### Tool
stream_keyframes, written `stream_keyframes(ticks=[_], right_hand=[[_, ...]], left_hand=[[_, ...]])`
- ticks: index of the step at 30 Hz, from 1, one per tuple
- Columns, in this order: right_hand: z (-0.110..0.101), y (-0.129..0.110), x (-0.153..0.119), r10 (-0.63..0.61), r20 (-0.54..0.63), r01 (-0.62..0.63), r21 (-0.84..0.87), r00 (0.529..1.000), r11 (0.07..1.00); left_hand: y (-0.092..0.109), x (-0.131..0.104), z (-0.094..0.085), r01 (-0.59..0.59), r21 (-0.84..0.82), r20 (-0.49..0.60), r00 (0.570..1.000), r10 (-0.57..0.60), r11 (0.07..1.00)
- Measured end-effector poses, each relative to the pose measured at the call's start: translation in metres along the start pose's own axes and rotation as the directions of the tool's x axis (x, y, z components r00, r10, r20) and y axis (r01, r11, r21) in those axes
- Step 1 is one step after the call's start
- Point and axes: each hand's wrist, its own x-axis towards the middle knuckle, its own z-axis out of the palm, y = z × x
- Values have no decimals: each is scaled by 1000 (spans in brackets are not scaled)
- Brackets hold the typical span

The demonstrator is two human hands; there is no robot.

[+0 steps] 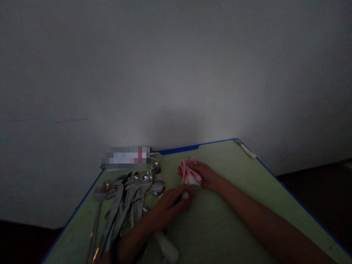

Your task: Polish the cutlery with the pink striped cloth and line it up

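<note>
Near the middle of the table, my right hand (205, 175) is wrapped round a pink cloth (187, 170). Fork-like tines (190, 157) stick out just beyond the cloth. My left hand (174, 205) is closed on a pale handle (185, 195), just below the cloth and nearer to me. How the handle joins the tines is hidden by the cloth and fingers. A pile of metal spoons and other cutlery (134, 190) lies left of my left hand, partly behind my left forearm.
The green table (220, 227) has a blue edge and stands against a grey wall. A utensil with a white handle (248, 150) lies at the back right corner. A blurred-out flat item (126, 158) is at the back left. Another pale handle (167, 248) lies near the front.
</note>
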Motion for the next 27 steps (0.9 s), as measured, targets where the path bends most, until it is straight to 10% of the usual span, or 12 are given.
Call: stream_keyframes(ticks=[8,27], right_hand=[[-5,5,7,-165,-135,175,70,977,982],[-1,3,2,-73,-58,77,63,996,995]], left_hand=[[-3,6,9,52,-95,-119,991,-63,994],[1,6,8,92,-79,-120,988,-101,993]])
